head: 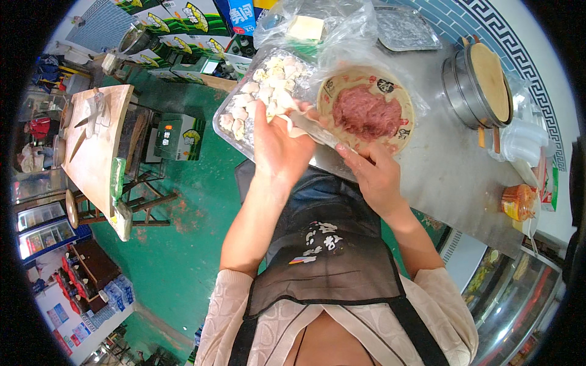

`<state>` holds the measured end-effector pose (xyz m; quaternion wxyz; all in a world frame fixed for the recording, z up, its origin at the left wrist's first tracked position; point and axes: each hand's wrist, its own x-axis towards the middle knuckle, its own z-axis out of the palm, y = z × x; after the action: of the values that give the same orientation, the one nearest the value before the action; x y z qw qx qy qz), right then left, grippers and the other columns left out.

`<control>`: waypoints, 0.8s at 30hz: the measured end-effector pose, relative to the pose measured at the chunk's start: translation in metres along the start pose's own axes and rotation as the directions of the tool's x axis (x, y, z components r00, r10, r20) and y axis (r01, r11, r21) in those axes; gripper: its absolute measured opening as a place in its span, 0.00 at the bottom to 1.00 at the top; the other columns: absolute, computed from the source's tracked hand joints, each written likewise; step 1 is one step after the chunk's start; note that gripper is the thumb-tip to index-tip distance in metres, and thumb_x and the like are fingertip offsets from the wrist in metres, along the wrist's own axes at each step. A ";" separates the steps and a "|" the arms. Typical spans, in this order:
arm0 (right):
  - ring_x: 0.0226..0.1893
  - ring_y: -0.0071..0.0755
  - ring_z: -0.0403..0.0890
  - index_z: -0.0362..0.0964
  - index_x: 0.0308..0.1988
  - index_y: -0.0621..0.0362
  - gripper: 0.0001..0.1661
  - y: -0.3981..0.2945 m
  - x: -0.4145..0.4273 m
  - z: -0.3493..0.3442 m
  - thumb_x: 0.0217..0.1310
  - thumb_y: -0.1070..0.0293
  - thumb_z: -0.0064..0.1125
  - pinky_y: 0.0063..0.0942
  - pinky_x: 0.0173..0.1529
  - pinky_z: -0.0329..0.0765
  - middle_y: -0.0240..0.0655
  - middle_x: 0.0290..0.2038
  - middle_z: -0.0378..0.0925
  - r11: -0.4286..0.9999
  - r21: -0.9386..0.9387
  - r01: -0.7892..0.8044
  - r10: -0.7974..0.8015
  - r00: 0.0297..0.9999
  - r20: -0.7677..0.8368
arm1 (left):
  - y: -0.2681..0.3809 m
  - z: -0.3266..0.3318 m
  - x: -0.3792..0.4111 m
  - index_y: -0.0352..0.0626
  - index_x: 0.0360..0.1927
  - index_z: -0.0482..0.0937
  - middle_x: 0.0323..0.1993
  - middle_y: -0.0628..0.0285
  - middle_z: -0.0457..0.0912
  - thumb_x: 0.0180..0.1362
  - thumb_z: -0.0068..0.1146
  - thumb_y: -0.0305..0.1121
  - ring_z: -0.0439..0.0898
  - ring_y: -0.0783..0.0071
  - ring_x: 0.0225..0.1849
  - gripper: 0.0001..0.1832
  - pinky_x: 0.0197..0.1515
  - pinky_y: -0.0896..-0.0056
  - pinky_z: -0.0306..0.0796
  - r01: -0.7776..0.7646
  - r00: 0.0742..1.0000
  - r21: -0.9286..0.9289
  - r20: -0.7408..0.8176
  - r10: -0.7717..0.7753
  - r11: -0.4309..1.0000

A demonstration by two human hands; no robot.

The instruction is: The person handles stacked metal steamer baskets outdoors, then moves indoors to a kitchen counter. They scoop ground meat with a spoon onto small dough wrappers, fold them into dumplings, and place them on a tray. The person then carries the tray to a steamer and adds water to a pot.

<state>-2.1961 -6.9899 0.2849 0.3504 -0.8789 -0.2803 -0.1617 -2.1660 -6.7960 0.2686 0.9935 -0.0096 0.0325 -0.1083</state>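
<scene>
My left hand (284, 146) is palm up and holds a thin dough wrapper (293, 123) at its fingers. In my right hand (373, 176) is the handle end of a flat metal spatula or knife (316, 130), its far part touching the wrapper. Pink minced meat (366, 112) fills part of a patterned bowl (407, 132) just beyond my right hand. A metal tray (222, 121) with several folded dumplings (249, 100) lies beyond my left hand. Whether filling sits on the wrapper is hidden by the fingers and blade.
Clear plastic bags (348, 32) with a stack of square wrappers (306, 28) lie behind the tray. An empty-looking metal tray (407, 29) is at the back. Stacked round metal steamers (478, 87) and a jar of red sauce (517, 201) stand right. Left is a wooden table (91, 146) with knives.
</scene>
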 end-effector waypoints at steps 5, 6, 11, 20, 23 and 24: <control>0.22 0.29 0.71 0.80 0.41 0.49 0.14 0.003 -0.009 -0.017 0.50 0.73 0.62 0.25 0.24 0.66 0.31 0.23 0.71 0.998 0.067 -0.001 0.008 0.995 -0.098 | 0.033 0.000 0.008 0.36 0.44 0.69 0.32 0.61 0.72 0.66 0.39 0.31 0.70 0.72 0.32 0.10 0.44 0.66 0.70 -0.156 0.959 0.109 -0.223 0.177 0.982; 0.22 0.29 0.71 0.80 0.41 0.48 0.15 0.003 -0.009 -0.016 0.50 0.73 0.62 0.25 0.23 0.65 0.30 0.23 0.70 0.998 0.058 0.039 -0.034 0.996 -0.086 | 0.029 0.006 0.007 0.35 0.44 0.68 0.31 0.62 0.71 0.63 0.41 0.23 0.71 0.73 0.32 0.07 0.49 0.67 0.70 -0.186 0.945 0.205 -0.229 0.232 0.961; 0.22 0.30 0.70 0.80 0.40 0.48 0.16 0.002 0.001 0.001 0.46 0.73 0.62 0.26 0.23 0.66 0.29 0.22 0.68 0.990 -0.010 0.142 -0.142 0.986 -0.081 | -0.005 0.013 0.001 0.36 0.44 0.66 0.34 0.61 0.71 0.66 0.41 0.31 0.73 0.68 0.37 0.09 0.60 0.57 0.66 -0.224 0.901 0.336 -0.285 0.325 0.915; 0.25 0.35 0.73 0.78 0.41 0.51 0.18 0.011 0.002 -0.036 0.44 0.74 0.57 0.30 0.27 0.71 0.32 0.23 0.68 0.975 -0.216 -0.043 0.041 0.999 -0.012 | 0.051 -0.026 -0.004 0.39 0.39 0.69 0.32 0.66 0.72 0.66 0.42 0.31 0.70 0.80 0.28 0.07 0.42 0.74 0.71 -0.348 0.822 0.771 -0.024 0.570 0.534; 0.26 0.39 0.75 0.77 0.40 0.52 0.17 0.026 0.004 -0.040 0.45 0.74 0.56 0.33 0.30 0.73 0.34 0.25 0.70 0.936 -0.332 -0.118 0.137 0.990 0.034 | 0.067 -0.034 0.001 0.37 0.41 0.71 0.34 0.60 0.74 0.61 0.51 0.33 0.72 0.67 0.37 0.11 0.44 0.63 0.67 -0.010 0.798 0.890 0.282 0.533 -0.456; 0.27 0.40 0.75 0.77 0.40 0.53 0.16 0.027 0.003 -0.036 0.46 0.74 0.56 0.33 0.30 0.73 0.34 0.25 0.71 0.938 -0.324 -0.123 0.148 0.987 0.056 | 0.057 -0.029 0.001 0.37 0.40 0.72 0.36 0.57 0.74 0.58 0.54 0.33 0.72 0.62 0.40 0.11 0.46 0.61 0.66 -0.011 0.791 0.688 0.450 0.414 -0.726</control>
<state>-2.1809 -7.0303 0.2977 0.2022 -0.9470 -0.2029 -0.1456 -2.1546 -6.7405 0.2382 0.3872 0.8916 0.0330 0.2323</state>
